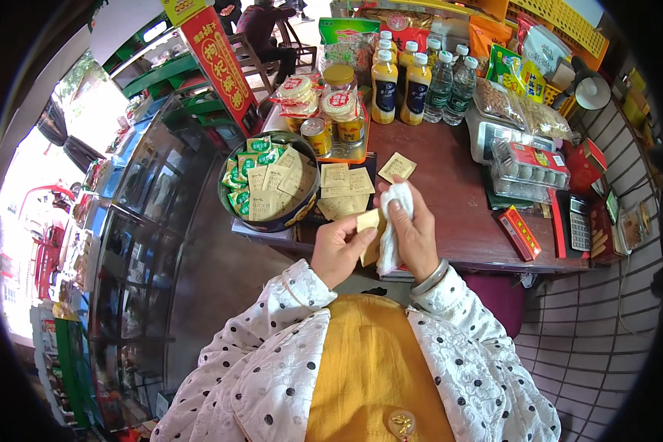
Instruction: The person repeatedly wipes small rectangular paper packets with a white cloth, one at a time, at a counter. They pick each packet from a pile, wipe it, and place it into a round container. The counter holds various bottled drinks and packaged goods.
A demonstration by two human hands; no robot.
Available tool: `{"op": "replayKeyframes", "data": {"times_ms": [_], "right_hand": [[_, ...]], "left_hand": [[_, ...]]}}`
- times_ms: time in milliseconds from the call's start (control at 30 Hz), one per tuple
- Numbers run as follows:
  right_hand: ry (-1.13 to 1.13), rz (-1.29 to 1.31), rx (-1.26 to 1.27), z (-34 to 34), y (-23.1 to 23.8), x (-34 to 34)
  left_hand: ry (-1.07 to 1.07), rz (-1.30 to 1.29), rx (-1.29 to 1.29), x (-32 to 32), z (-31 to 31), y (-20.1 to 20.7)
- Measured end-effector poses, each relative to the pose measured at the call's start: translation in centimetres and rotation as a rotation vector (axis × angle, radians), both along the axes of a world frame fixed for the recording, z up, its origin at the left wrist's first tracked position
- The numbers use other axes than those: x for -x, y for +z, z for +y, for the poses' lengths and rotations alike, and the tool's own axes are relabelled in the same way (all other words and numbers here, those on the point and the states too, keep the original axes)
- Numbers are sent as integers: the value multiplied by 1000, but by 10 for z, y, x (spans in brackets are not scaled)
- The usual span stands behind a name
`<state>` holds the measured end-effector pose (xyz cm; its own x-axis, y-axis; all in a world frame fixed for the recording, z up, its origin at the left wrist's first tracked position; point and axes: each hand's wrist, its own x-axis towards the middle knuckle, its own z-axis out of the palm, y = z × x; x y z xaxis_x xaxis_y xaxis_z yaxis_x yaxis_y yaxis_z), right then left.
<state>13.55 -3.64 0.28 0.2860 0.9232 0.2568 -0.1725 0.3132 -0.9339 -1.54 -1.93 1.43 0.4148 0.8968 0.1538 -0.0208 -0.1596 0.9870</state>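
Note:
Above the table's front edge, my left hand pinches a small flat beige sachet. Folded in my right hand is a white cloth, pressed close against the sachet's right side. To the left stands a dark round tin filled with green packets and beige sachets. Several more sachets lie overlapping on the table beside the tin. A single sachet lies just beyond my right hand.
Bottled drinks and water bottles stand at the back of the dark red table. On the right are a scale, an egg carton, a red box and a calculator. Glass cases line the left.

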Motion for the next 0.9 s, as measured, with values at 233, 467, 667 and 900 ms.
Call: {"op": "replayKeyframes", "data": {"times_ms": [233, 467, 667, 900], "right_hand": [[-167, -360, -95, -9, 25, 23], [-217, -949, -361, 6, 5, 56], [-187, -619, -135, 15, -3, 63], [187, 536, 406, 16, 21, 57]], "left_hand": [[152, -376, 252, 21, 23, 1], [6, -484, 388, 34, 21, 0], [201, -181, -76, 47, 31, -5], [446, 335, -1169, 90, 61, 3]]}}
